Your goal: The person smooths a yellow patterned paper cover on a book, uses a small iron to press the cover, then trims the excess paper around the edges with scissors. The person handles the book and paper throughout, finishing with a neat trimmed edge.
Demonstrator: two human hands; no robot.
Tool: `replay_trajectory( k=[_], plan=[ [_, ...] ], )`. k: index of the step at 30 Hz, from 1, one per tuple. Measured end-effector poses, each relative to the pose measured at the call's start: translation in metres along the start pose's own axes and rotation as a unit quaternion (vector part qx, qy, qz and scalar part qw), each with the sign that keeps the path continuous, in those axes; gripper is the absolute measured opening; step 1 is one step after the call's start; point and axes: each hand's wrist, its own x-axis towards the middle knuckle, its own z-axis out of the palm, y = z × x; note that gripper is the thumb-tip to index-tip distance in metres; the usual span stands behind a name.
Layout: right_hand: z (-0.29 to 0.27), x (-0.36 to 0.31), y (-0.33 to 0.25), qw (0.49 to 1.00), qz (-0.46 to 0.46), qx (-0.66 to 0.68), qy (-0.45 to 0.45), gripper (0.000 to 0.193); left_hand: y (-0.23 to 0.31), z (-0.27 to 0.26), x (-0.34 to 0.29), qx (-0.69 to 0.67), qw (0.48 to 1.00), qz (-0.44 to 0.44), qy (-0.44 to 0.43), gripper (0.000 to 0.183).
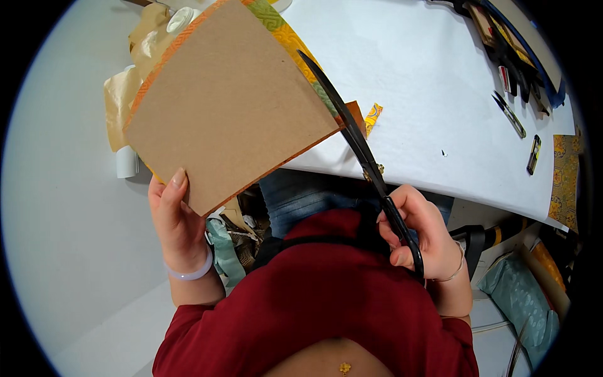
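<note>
My left hand (178, 220) grips a brown square board (232, 110) at its near left corner, thumb on top. Patterned fabric shows along the board's edges: orange on the left, green and yellow fabric (286, 38) on the far right. In my right hand (430, 239) is a pair of long black scissors (375, 179), fingers in the handles. The blades lie along the board's right edge, at its fabric border. Just beyond the blades, an orange-brown flap (356, 114) sticks out at the right corner, beside a small yellow patterned scrap (375, 114).
A white table (414, 81) spreads beyond the board. On its right lie two cutter knives (510, 116), patterned gold fabric (565, 182) and a cluster of tools (515, 60). Rolls of gold material (119, 103) stand at the left. Teal fabric (518, 295) sits low right.
</note>
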Motion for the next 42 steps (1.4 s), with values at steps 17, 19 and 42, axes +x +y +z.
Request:
replay_trajectory(
  k=[17, 19, 42],
  plan=[
    [0.0032, -0.0016, 0.0005, 1.000, -0.017, -0.018, 0.011, 0.058, 0.0028, -0.0052, -0.0045, 0.005, 1.000, 0.007, 0.014, 0.058],
    [0.0039, -0.0013, -0.0005, 0.999, -0.018, -0.024, 0.013, 0.057, 0.0033, -0.0034, -0.0050, 0.011, 1.000, 0.013, 0.018, 0.058],
    [0.0022, -0.0011, 0.0050, 0.999, -0.033, 0.030, -0.005, 0.062, 0.0017, -0.0074, -0.0061, -0.005, 1.000, 0.030, 0.002, 0.054]
  ],
)
